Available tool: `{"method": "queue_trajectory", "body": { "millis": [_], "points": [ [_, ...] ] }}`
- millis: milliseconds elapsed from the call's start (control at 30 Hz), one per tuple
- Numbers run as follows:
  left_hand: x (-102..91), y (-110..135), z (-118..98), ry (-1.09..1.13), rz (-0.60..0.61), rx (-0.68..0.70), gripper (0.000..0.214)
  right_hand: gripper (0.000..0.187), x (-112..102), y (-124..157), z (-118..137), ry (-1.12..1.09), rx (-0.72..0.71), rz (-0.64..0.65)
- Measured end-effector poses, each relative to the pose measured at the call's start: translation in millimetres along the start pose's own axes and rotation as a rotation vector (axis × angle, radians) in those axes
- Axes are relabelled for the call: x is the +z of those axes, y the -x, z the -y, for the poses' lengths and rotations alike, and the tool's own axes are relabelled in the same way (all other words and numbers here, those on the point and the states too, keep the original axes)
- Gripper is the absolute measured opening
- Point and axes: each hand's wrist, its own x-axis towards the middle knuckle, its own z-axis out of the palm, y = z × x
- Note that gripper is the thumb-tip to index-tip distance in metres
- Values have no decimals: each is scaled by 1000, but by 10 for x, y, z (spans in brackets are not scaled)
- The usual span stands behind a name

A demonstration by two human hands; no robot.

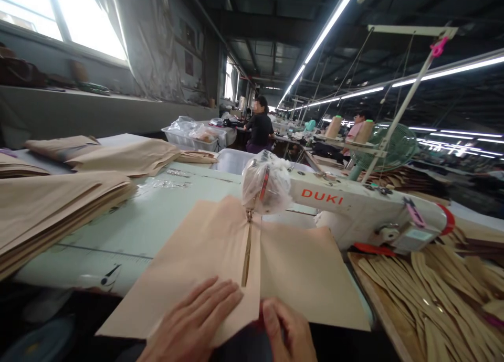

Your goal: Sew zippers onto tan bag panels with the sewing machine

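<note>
Under the needle of the white sewing machine lies a tan fabric panel. A long narrow slit with a darker strip inside runs from the presser foot toward me. My left hand rests flat on the panel, left of the slit's near end, fingers stretched out. At the panel's near edge, my right hand has its thumb and fingers closed on the fabric. A second tan section spreads out to the right beneath the machine arm. Clear plastic wraps the machine head.
Stacked tan fabric pieces lie at left. A wooden tray at right holds many tan strips. Behind stand a plastic bin, thread cones and a green fan. A person sits farther back.
</note>
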Motion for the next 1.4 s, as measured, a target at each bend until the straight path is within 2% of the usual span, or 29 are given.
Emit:
{"method": "queue_trajectory", "body": {
  "millis": [67, 100, 133, 200, 267, 367, 467, 533, 633, 700, 767, 933, 1267, 1400],
  "points": [
    [-191, -160, 69, 135, 88, -210, 60, 25, -98, -142, 105, 235, -255, -68],
    [-285, -255, 102, 195, 137, -309, 55, 21, -113, -204, 121, 323, -351, -46],
    [-374, -354, 132, 247, 164, -397, 49, 27, -110, -255, 115, 391, -417, 6],
    [-526, -543, 175, 340, 176, -515, 40, 44, -72, -317, 61, 454, -462, 106],
    [-634, -686, 197, 406, 169, -569, 37, 48, -28, -337, 1, 450, -431, 122],
    [-705, -789, 201, 468, 195, -588, 40, 42, 23, -332, -25, 459, -369, 78],
    [-694, -791, 203, 496, 217, -584, 41, 56, 91, -319, 11, 528, -378, 86],
    [-664, -765, 214, 519, 210, -577, 40, 50, 143, -313, 24, 529, -394, 65],
    [-620, -719, 237, 548, 202, -570, 41, 26, 168, -312, -21, 325, -391, -10],
    [-608, -696, 242, 533, 203, -572, 42, 23, 130, -312, -81, 129, -337, -12],
    [-610, -686, 231, 515, 209, -577, 42, 24, 78, -308, -137, 57, -323, 6],
    [-620, -676, 174, 566, 254, -579, 41, 32, 47, -293, -152, 149, -499, 12],
    [-478, -482, 144, 534, 308, -541, 46, 40, -17, -315, -123, 244, -525, 75],
    [-424, -410, 85, 385, 233, -462, 37, 37, -36, -307, -121, 246, -535, 95]
  ]
}}
